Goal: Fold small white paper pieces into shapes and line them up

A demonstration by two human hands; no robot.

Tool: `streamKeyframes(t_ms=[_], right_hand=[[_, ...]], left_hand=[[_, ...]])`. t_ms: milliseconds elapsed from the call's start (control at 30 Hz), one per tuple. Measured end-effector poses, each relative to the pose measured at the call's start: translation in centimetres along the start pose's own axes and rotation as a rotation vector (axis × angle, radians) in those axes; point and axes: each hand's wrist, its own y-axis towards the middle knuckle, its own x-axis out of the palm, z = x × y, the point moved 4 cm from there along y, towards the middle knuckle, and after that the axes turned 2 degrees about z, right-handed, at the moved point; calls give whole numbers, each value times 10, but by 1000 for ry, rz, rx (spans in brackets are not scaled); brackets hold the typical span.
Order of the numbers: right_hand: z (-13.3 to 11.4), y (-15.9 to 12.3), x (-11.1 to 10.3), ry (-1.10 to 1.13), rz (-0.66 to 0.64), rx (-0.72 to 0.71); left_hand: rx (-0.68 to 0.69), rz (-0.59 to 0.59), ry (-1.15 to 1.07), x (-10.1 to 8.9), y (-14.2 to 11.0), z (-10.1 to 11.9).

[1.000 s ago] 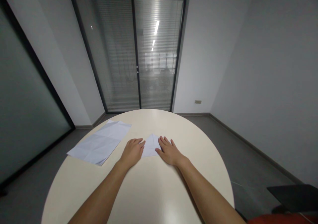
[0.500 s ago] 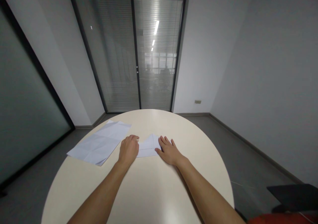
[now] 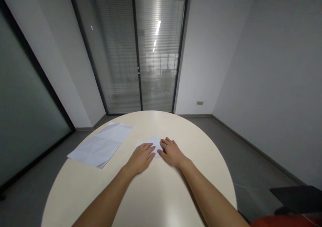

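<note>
A small folded sheet of white paper [image 3: 157, 143] lies flat on the round table, partly covered by both hands. My left hand [image 3: 141, 157] rests over its left side, fingers stretched out and pointing right. On the paper's right edge lies my right hand [image 3: 171, 152], its fingers extended and the thumb toward the middle of the sheet. Neither hand grips the paper; both press on it from above. Much of the paper's left part is hidden under my left hand.
Larger creased white sheets [image 3: 100, 144] lie on the left side of the cream round table [image 3: 148, 196]. A glass door with blinds [image 3: 123, 59] stands beyond the table. At the lower right are a dark flat object [image 3: 297, 198] and something red [image 3: 281, 221].
My left hand has moved right across the folded paper, and its curled fingers have stretched out. My right hand stays almost where it was, fingers slightly closer together.
</note>
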Motion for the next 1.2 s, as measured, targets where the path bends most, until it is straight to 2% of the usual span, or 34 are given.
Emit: streamKeyframes(t_ms=[167,300,667,833,1200], right_hand=[[-10,1,-10,40,21,-245],[-14,0,-10,112,9,-309],[-9,3,3,168,90,-272],[-8,4,5,170,125,-255],[4,6,3,119,249,13]], left_hand=[[-84,32,25,-6,1,-6],[-117,52,44,-4,1,-10],[-102,-2,38,-2,0,-14],[-94,14,2,-1,0,-15],[-49,33,-178,-10,-1,-16]])
